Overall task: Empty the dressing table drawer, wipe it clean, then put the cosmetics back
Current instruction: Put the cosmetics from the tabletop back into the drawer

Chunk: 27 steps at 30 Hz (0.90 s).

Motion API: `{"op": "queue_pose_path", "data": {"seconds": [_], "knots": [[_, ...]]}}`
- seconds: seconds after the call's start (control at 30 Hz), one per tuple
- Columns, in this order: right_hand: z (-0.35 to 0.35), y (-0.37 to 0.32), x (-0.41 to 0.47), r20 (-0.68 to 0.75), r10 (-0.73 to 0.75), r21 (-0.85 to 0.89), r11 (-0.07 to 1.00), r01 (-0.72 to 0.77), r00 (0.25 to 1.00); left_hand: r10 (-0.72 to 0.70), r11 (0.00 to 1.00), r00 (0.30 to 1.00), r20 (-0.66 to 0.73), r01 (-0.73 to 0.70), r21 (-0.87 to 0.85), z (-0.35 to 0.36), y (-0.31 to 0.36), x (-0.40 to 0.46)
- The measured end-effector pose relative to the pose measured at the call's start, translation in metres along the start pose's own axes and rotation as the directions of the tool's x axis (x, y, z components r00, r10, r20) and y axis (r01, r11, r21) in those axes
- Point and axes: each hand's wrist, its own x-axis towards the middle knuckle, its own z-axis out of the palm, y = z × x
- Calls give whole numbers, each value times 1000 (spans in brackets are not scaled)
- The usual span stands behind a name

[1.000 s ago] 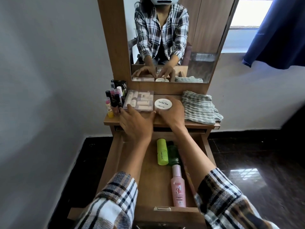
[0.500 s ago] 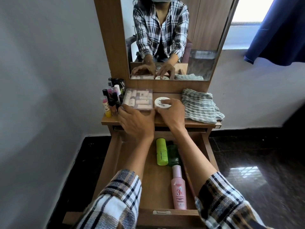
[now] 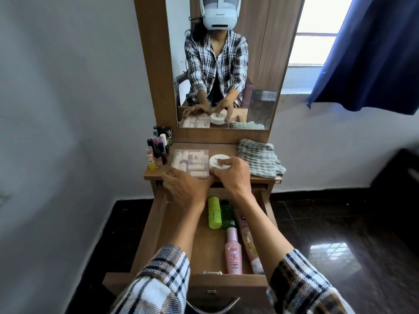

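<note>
A wooden dressing table (image 3: pixel 267 177) stands against a pale wall, with a tall mirror (image 3: pixel 226 64) above its small top. Below, the drawer (image 3: pixel 158 223) is pulled fully out toward the viewer. It holds four containers along its right side: a lime green bottle (image 3: pixel 214 213), a dark green one (image 3: pixel 227 217) beside it, a pink bottle (image 3: pixel 233 253) nearer the front, and a peach tube (image 3: pixel 246 236) by the right wall. The drawer's left half is bare wood.

On the tabletop, from right to left, lie a folded checked cloth (image 3: pixel 259 160), a round white jar (image 3: pixel 218 163), a clear flat box of small tubes (image 3: pixel 190 162), and a cluster of upright lipsticks and small bottles (image 3: pixel 158 150).

The right hand (image 3: pixel 235 175) curls over the near side of the jar, fingers round its rim. The left hand (image 3: pixel 188 184) lies spread and low at the near edge of the clear box, fingertips touching it.

The emptying step appears to be under way, not finished. To do it well, settle the jar flat and close to the box, so space is kept for the four containers in the drawer. Keep the cloth uncovered and within reach for wiping. Steady the clear box as the jar settles, so it does not nudge the upright lipsticks, which look easy to topple.
</note>
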Motion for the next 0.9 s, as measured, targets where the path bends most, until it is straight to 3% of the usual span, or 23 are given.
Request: {"op": "queue_pose_path", "data": {"seconds": [0.5,0.9], "knots": [[-47,21,-113,104,56,-64,997,-50,993,66,997,994,91,-62,-45,-63,-38,-46],[-31,31,-137,404,179,-272,960,-69,897,258,963,925,277,-225,-144,-121,-81,-47]]}}
